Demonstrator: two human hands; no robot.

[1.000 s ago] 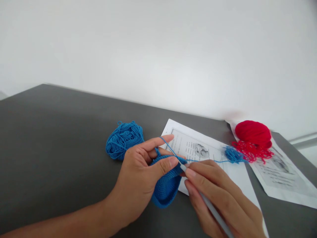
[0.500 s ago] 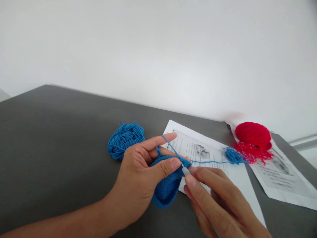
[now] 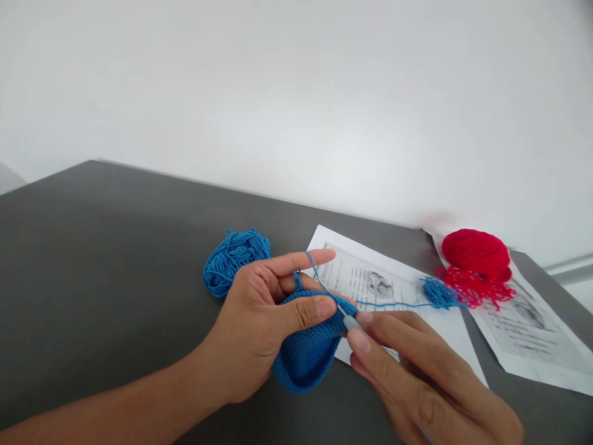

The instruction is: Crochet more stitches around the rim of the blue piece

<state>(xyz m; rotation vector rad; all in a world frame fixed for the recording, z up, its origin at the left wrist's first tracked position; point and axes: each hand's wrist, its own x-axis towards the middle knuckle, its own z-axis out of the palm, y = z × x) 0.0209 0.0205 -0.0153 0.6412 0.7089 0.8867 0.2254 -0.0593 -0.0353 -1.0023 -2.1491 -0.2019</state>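
My left hand [image 3: 269, 309] pinches the upper edge of a blue crocheted piece [image 3: 310, 355], which hangs below the thumb like a small cup. Over the raised left index finger runs a strand of blue yarn [image 3: 316, 269] leading down to the work. Between the thumb and fingers of my right hand [image 3: 407, 364] is a crochet hook [image 3: 351, 322] with a grey grip. Its metal shaft lies at the top edge of the piece, beside my left thumb; the hook's tip is hard to make out among the yarn.
A blue yarn ball [image 3: 236, 259] rests on the dark table [image 3: 115, 266] behind my left hand. Printed sheets [image 3: 352, 253] lie to the right, bearing a blue yarn tangle [image 3: 440, 293], a red yarn ball [image 3: 477, 253] and loose red strands [image 3: 477, 290]. Behind stands a white wall [image 3: 278, 93].
The crocheted piece's lower part has swung slightly left. The hook's shaft now shows more above the edge, and my right hand has shifted slightly right.
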